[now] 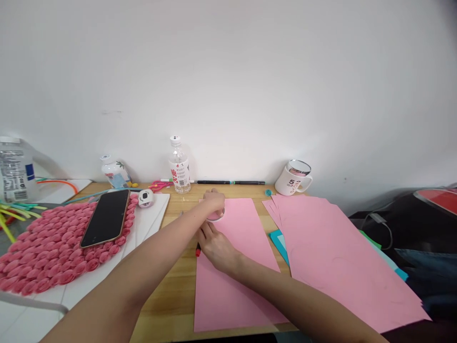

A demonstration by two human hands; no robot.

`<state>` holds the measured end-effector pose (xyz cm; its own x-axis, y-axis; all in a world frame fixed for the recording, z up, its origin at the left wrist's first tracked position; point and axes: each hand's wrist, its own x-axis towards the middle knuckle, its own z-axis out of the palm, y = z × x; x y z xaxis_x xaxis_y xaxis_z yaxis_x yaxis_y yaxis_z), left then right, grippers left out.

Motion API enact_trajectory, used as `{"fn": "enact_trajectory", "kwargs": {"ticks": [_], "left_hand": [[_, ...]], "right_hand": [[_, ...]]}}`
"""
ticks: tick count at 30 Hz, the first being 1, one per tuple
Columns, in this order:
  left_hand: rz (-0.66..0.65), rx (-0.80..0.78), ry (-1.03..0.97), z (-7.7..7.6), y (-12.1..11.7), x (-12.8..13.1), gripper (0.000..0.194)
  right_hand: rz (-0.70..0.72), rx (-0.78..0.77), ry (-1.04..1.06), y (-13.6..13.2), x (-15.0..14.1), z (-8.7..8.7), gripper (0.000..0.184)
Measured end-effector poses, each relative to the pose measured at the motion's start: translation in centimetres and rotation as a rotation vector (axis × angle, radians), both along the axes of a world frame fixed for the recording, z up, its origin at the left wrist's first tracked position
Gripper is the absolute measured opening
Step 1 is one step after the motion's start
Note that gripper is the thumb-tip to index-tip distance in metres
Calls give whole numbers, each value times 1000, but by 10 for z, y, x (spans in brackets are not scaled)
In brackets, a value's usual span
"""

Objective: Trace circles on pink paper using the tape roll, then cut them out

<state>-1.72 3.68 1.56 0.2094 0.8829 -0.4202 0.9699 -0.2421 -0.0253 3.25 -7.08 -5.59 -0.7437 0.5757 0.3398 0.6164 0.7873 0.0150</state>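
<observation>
A pink sheet of paper (239, 290) lies lengthwise in front of me on the wooden table. Near its far left edge is a small round white-rimmed thing (216, 219), partly covered by my fingers. My left hand (214, 204) presses down on it from above with bent fingers. Just below, my right hand (218, 247) is closed, its fingertips close to the rim. A black marker with a red end (198, 251) sticks out on the left side of that hand; its tip is hidden. My forearms run close together, the left hand being the farther one.
Pink sheets (332, 257) with faint curved lines lie right, over blue paper (280, 245). A mug (293, 180), a water bottle (179, 166) and a black pen (232, 182) line the wall. Left, a phone (106, 216) rests on pink rosettes (53, 247).
</observation>
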Motion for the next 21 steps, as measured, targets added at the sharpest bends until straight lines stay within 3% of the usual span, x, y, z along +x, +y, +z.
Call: {"fn": "enact_trajectory", "kwargs": {"ticks": [5, 11, 17, 21], "left_hand": [[23, 18, 2, -1, -2, 1, 59], [36, 39, -18, -2, -6, 0, 55], [26, 85, -37, -3, -12, -3, 49], [22, 110, -58, -5, -14, -5, 47]], "right_hand": [[125, -58, 115, 0, 40, 1, 19], [259, -190, 248, 12, 83, 0, 35], [330, -298, 341, 27, 106, 2, 35], [302, -374, 455, 36, 114, 3, 30]]}}
